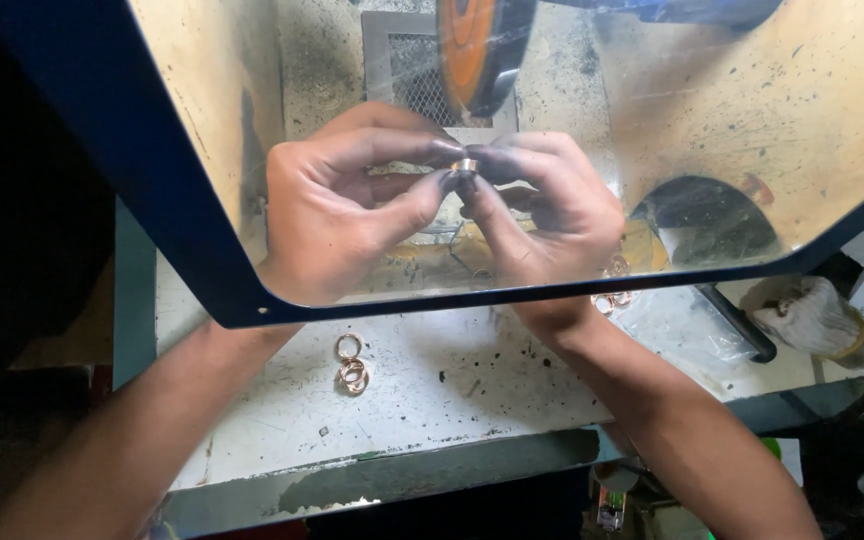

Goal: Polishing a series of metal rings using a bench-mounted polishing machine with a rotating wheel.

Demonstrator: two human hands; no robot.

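Both my hands are raised behind a clear dusty shield with a dark blue frame. My left hand and my right hand pinch a small metal ring between their blackened fingertips. The ring sits just below an orange buffing wheel at the top centre, and I cannot tell whether it touches the wheel. Several loose copper-coloured rings lie on the white speckled bench near my left forearm. A few more rings lie by my right wrist.
A metal mesh grille stands behind the wheel. A dark round opening shows at the right behind the shield. A black rod and a bundled dirty cloth lie at the right of the bench. Dark space lies to the left.
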